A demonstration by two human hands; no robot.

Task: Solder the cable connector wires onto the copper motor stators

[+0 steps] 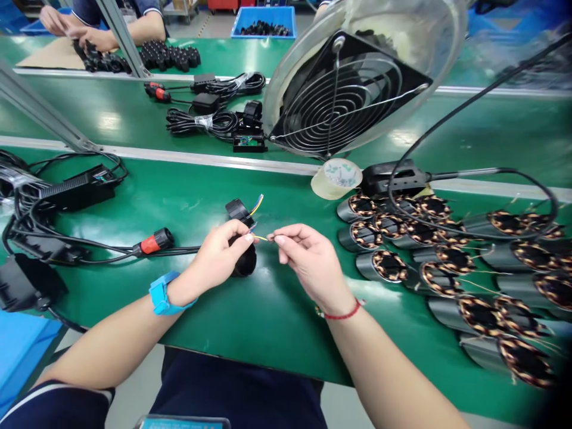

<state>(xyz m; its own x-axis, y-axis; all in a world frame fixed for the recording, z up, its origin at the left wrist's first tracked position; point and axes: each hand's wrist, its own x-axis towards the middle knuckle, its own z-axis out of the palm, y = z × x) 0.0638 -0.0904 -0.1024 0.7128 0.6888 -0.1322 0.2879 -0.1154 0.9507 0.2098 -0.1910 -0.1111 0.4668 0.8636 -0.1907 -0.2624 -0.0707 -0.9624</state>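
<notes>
Over the green bench my left hand (226, 245) pinches a thin yellow wire (260, 238) between thumb and index finger. Behind and under those fingers is a black cylindrical housing (245, 260), partly hidden by the hand. More coloured wires (257, 204), yellow and blue among them, stick up beside a black bracket-like part (238, 210). My right hand (308, 256) has its thumb and fingertips closed on the free end of the yellow wire. A black cable with a red-banded connector (154, 242) runs from the left towards my left hand.
Several metal stators with copper windings (388, 265) stand at right. A fan with a wire guard (337, 116) and a pale round container (336, 177) are ahead. Black power adapters (80, 193) with cables lie left. Coiled cables (203, 122) rest on the shelf. A co-worker's hands (93, 39) work across.
</notes>
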